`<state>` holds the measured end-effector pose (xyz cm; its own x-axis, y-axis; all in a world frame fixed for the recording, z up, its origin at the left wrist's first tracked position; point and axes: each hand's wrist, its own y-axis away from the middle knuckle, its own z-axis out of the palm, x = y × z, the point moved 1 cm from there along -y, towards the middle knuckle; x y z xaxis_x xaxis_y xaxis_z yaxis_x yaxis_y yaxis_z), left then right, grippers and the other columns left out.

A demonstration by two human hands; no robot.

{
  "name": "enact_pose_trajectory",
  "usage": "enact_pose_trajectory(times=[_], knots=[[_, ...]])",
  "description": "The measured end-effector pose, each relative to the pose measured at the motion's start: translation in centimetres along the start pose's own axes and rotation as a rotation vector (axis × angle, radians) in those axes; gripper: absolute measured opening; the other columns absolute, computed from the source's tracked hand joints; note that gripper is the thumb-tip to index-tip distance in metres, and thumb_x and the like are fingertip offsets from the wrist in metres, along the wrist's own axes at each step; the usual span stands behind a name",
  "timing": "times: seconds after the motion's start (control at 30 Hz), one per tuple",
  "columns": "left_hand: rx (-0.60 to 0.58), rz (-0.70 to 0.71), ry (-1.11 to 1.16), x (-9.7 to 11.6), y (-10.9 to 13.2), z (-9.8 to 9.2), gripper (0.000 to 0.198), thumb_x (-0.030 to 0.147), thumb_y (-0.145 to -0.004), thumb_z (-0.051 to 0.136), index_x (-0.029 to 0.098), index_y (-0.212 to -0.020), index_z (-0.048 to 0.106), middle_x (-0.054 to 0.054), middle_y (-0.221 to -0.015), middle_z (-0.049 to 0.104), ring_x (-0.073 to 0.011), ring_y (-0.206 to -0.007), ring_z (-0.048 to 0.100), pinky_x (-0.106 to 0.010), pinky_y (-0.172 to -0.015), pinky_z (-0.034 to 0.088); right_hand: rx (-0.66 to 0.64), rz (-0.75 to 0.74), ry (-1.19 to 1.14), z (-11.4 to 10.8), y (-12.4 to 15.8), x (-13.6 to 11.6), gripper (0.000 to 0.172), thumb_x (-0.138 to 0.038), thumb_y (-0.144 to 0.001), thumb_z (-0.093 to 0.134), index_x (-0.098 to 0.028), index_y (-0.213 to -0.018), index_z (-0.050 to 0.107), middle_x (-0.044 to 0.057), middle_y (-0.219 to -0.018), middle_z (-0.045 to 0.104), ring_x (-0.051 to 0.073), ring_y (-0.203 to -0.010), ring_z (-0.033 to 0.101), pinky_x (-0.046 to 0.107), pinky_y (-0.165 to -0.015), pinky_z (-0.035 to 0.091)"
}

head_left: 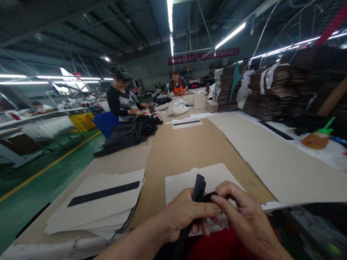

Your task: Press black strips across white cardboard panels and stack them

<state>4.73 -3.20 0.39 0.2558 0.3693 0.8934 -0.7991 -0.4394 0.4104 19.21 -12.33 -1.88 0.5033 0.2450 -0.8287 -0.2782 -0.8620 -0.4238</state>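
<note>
My left hand [184, 213] is closed round a black strip of fabric [199, 187] whose end sticks up above my fingers. My right hand [238, 209] pinches the same strip from the right, thumb and forefinger pressed on it. Both hands are held close together just above a white card [211, 175] lying on the brown table [184, 148] near its front edge. Red cloth [217, 245] shows below my hands.
A stack of white cards with a black strip [103, 194] on top lies at the left. A pile of black fabric [130, 131] sits further up the table, where a seated person [121, 99] works. Tall stacks of dark material [271, 90] line the right side.
</note>
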Motion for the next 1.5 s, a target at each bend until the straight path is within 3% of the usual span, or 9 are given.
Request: enact_pose_trajectory(times=[0.1,0.27,0.43,0.63,0.77,0.93,1.07,1.17,1.5], knots=[[0.047,-0.012,-0.121,-0.3,1.4,-0.9,0.044,0.044,-0.072,0.072,0.014,-0.102,0.062,-0.008,-0.094,0.072,-0.0106,-0.051,0.063,-0.019,-0.041,0.040,0.077,0.199,-0.001,-1.6,0.3,1.7,0.029,-0.049,-0.089,0.057,-0.023,-0.075,0.059,-0.002,-0.069,0.058,0.013,-0.063,0.055,0.023,-0.057,0.045],[0.113,-0.174,-0.440,-2.6,5.0,-3.4,0.027,0.037,-0.080,0.059,0.013,-0.089,0.067,-0.005,-0.066,0.071,-0.0103,-0.051,0.058,-0.020,-0.050,0.043,0.072,0.529,-0.013,-5.0,1.7,5.2,0.048,-0.062,-0.070,0.068,-0.024,-0.100,0.070,0.001,-0.082,0.069,0.019,-0.076,0.066,0.025,-0.068,0.053],[0.242,-0.249,-0.558,-4.4,7.1,-5.4,0.034,0.044,-0.082,0.057,0.015,-0.096,0.067,-0.005,-0.071,0.072,-0.0153,-0.061,0.064,-0.022,-0.051,0.043,0.144,0.699,-0.007,-7.2,2.5,6.4,0.051,-0.064,-0.055,0.074,-0.023,-0.086,0.072,0.004,-0.082,0.072,0.022,-0.076,0.067,0.026,-0.067,0.054],[0.426,-0.120,-0.664,-3.5,6.2,-6.6,0.039,0.053,-0.087,0.052,0.017,-0.086,0.066,-0.002,-0.063,0.068,-0.0169,-0.062,0.063,-0.024,-0.054,0.043,0.137,0.598,0.017,-6.9,0.9,7.0,0.050,-0.059,-0.062,0.072,-0.021,-0.094,0.070,0.001,-0.068,0.063,0.018,-0.065,0.060,0.027,-0.060,0.050],[0.586,-0.010,-0.673,-3.1,4.9,-6.5,0.041,0.053,-0.088,0.050,0.017,-0.105,0.063,-0.001,-0.071,0.070,-0.0178,-0.062,0.064,-0.028,-0.063,0.048,0.094,0.507,0.101,-6.3,-0.5,8.3,0.046,-0.057,-0.072,0.066,-0.020,-0.100,0.068,-0.003,-0.065,0.053,0.015,-0.060,0.051,0.026,-0.054,0.042],[0.666,0.008,-0.710,-3.1,3.6,-6.5,0.042,0.048,-0.088,0.048,0.017,-0.115,0.057,-0.002,-0.079,0.071,-0.0189,-0.057,0.065,-0.029,-0.059,0.049,0.042,0.465,0.182,-5.7,-2.8,9.2,0.040,-0.052,-0.076,0.062,-0.020,-0.100,0.067,-0.004,-0.064,0.051,0.015,-0.059,0.049,0.027,-0.055,0.040],[0.751,0.028,-0.908,-3.2,2.9,-7.0,0.040,0.045,-0.087,0.047,0.018,-0.112,0.063,-0.009,-0.094,0.075,-0.0260,-0.084,0.071,-0.032,-0.072,0.051,-0.001,0.493,0.260,-5.2,-4.0,9.8,0.038,-0.051,-0.076,0.060,-0.020,-0.097,0.068,-0.004,-0.063,0.055,0.015,-0.059,0.052,0.028,-0.057,0.040],[0.763,0.023,-0.972,-3.5,2.5,-7.2,0.038,0.044,-0.088,0.047,0.019,-0.111,0.065,-0.009,-0.103,0.075,-0.0280,-0.098,0.070,-0.033,-0.080,0.051,-0.006,0.514,0.306,-4.8,-4.3,10.2,0.038,-0.050,-0.077,0.059,-0.020,-0.098,0.069,-0.004,-0.064,0.057,0.015,-0.059,0.053,0.028,-0.055,0.039],[0.757,-0.034,-0.954,-3.6,1.9,-7.4,0.039,0.046,-0.087,0.047,0.020,-0.108,0.065,-0.008,-0.106,0.075,-0.0288,-0.103,0.069,-0.033,-0.080,0.052,0.032,0.526,0.342,-4.4,-4.6,9.9,0.039,-0.049,-0.075,0.057,-0.019,-0.096,0.071,-0.002,-0.064,0.059,0.016,-0.061,0.056,0.028,-0.057,0.040]])
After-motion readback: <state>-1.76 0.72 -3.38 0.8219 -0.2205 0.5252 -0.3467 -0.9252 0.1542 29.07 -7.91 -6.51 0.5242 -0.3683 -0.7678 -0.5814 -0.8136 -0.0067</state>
